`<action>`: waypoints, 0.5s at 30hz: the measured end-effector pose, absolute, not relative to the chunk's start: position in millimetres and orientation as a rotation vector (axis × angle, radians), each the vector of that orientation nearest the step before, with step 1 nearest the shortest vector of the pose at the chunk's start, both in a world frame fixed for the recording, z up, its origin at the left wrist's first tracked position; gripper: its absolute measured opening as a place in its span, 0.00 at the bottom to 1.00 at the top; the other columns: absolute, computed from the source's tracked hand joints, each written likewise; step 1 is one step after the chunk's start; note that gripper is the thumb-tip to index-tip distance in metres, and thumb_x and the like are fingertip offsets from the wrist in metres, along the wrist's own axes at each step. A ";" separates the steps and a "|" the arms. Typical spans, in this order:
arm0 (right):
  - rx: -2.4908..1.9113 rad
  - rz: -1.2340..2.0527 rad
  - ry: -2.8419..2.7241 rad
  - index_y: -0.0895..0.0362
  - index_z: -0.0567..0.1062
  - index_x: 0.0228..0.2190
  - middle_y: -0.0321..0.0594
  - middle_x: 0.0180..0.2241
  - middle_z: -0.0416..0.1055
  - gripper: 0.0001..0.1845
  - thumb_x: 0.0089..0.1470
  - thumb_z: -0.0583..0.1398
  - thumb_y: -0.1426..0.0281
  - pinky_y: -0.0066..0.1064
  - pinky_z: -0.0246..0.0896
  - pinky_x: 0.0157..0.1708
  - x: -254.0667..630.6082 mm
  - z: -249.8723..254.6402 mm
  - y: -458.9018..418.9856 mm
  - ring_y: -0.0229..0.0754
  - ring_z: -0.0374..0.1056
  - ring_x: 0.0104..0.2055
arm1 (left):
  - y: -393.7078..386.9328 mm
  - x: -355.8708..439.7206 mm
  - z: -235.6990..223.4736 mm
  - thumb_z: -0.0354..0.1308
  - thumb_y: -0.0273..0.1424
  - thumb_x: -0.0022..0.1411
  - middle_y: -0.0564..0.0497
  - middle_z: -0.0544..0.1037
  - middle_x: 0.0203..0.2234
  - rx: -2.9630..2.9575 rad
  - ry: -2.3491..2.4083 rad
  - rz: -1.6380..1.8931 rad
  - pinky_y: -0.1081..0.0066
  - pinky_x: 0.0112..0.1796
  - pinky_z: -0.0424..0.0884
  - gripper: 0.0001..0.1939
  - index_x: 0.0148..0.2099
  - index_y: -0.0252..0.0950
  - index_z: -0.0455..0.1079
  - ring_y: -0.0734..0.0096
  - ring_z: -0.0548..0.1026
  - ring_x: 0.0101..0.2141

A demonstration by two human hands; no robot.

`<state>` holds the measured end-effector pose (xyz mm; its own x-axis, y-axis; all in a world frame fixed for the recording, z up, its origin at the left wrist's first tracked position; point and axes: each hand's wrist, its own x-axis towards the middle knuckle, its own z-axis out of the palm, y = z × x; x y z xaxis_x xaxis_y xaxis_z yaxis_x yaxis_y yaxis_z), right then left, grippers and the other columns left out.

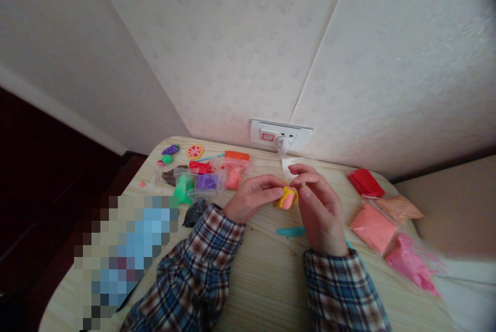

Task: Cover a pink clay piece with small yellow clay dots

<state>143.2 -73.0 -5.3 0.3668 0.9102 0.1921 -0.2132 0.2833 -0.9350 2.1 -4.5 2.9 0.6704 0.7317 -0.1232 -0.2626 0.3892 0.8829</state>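
Note:
Between my hands is a small clay piece (pixel 287 197), salmon pink in the middle with a bumpy yellow edge. My left hand (pixel 253 197) pinches it from the left, thumb and fingertips at its yellow rim. My right hand (pixel 320 202) is curled on its other side, with thumb and forefinger close together near the piece's upper right; whether they grip anything is hidden. Below, a teal modelling tool (pixel 290 231) lies on the table, partly behind my right wrist. A white item (pixel 289 165) lies behind my right fingers.
Bags of green clay (pixel 183 188), purple clay (pixel 208 181) and orange clay (pixel 237 158) lie left, near a round pizza-like disc (pixel 195 152) and purple grape cluster (pixel 170 149). Right are a red packet (pixel 366 183), salmon clay bag (pixel 373 227) and pink bag (pixel 411 262). A socket (pixel 281 135) is behind.

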 end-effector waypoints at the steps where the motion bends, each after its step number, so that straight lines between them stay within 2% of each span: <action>1: -0.989 0.897 -0.875 0.47 0.84 0.35 0.42 0.50 0.77 0.07 0.59 0.69 0.59 0.43 0.65 0.54 143.1 -5.0 -72.8 0.51 0.70 0.56 | -4.4 1.8 2.8 0.78 0.52 0.46 0.54 0.77 0.25 0.988 0.557 0.668 0.67 0.38 0.64 0.26 0.33 0.35 0.81 0.72 0.71 0.30; 6: -0.987 0.901 -0.893 0.46 0.84 0.34 0.40 0.50 0.77 0.04 0.57 0.71 0.61 0.40 0.66 0.52 143.6 -4.7 -71.8 0.49 0.71 0.56 | -4.0 0.6 2.2 0.77 0.51 0.49 0.55 0.77 0.25 1.016 0.563 0.654 0.66 0.40 0.65 0.25 0.34 0.35 0.80 0.71 0.71 0.30; 10: -0.996 0.890 -0.916 0.47 0.84 0.34 0.41 0.49 0.78 0.04 0.58 0.71 0.61 0.43 0.65 0.56 143.7 -5.1 -71.5 0.50 0.70 0.57 | -3.8 1.1 1.8 0.78 0.52 0.48 0.55 0.77 0.24 1.018 0.565 0.662 0.66 0.40 0.65 0.25 0.33 0.34 0.79 0.70 0.72 0.31; 15: -1.018 0.865 -0.945 0.48 0.83 0.35 0.43 0.49 0.78 0.06 0.59 0.69 0.59 0.45 0.66 0.55 143.9 -4.8 -71.2 0.52 0.72 0.56 | -4.1 2.5 2.3 0.79 0.50 0.46 0.54 0.77 0.24 0.991 0.560 0.671 0.67 0.39 0.65 0.25 0.33 0.34 0.79 0.72 0.71 0.30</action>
<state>143.9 -71.2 -4.8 0.3464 0.9104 0.2261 -0.1448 0.2901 -0.9460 2.5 -4.1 2.3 0.6704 0.7316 -0.1236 -0.2530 0.3820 0.8889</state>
